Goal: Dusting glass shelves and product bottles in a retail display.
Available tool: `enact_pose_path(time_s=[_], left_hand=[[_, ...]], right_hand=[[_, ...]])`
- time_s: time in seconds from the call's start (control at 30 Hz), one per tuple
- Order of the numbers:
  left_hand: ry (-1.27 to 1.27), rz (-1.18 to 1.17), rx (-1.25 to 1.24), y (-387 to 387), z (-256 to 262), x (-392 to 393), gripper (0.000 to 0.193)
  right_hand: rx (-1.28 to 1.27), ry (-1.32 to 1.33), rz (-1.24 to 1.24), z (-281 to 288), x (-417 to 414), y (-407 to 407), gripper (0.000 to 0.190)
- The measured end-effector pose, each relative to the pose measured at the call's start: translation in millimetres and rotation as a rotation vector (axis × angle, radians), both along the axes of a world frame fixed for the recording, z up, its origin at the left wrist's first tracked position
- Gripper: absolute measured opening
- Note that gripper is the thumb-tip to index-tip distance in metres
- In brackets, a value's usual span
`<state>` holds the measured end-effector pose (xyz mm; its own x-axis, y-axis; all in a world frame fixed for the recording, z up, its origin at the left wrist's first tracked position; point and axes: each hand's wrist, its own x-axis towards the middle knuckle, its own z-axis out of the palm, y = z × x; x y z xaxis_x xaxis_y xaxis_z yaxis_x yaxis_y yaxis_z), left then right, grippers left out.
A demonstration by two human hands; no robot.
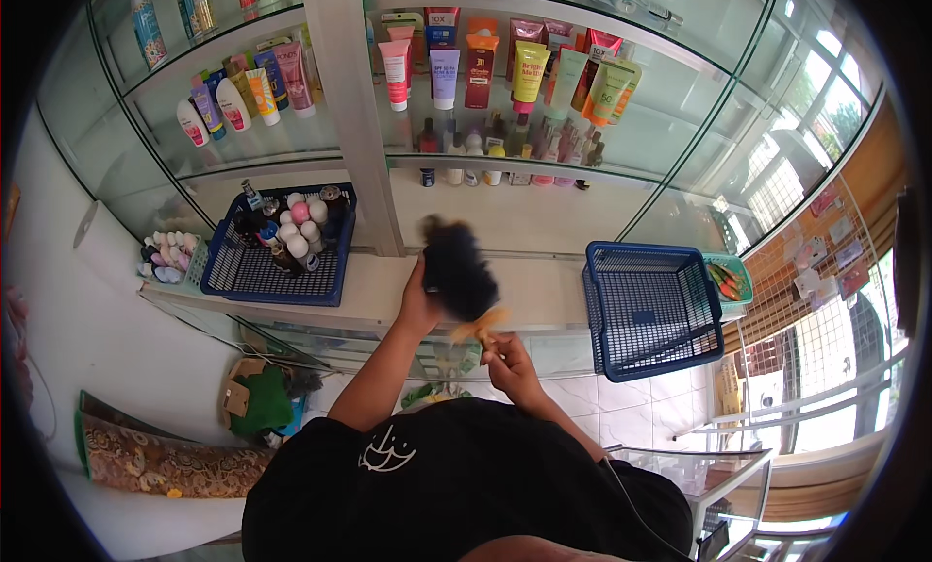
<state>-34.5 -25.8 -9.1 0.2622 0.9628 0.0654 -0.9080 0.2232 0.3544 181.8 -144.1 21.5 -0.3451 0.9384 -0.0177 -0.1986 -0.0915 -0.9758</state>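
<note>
A dark, fluffy duster [460,271], blurred, is held above the front edge of a pale shelf [539,289]. My right hand [513,369] is closed on its handle, just below an orange ribbon [480,325]. My left hand [420,300] is at the duster's left side, by a small dark item that is too blurred to make out; whether it grips this or the duster's head is unclear. Left of my hands a blue plastic basket [273,291] holds bottles, several with round white caps and one with a pink cap. On the right, an empty blue plastic basket [644,317] overhangs the shelf edge.
Glass shelves above carry cosmetic tubes [444,78] and small bottles [495,154]. A vertical metal post [364,125] divides the cabinet. Small green baskets [195,265] [739,278] stand at both ends. A rolled patterned mat [175,456] lies lower left, and a glass case [728,482] stands lower right.
</note>
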Motion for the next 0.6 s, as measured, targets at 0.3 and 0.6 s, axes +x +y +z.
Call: enact_pose_path(time_s=[0.3,0.6], left_hand=[[-0.067,0.192,-0.373,13.7,-16.0,-3.5,0.033],[0.511,0.229,0.091,2.1,12.7,7.3,0.045]], right_hand=[[-0.123,0.086,-0.006,18.5,1.5,3.7,0.027],[-0.099,0.028,0.033,35.0,-8.1,-5.2,0.021]])
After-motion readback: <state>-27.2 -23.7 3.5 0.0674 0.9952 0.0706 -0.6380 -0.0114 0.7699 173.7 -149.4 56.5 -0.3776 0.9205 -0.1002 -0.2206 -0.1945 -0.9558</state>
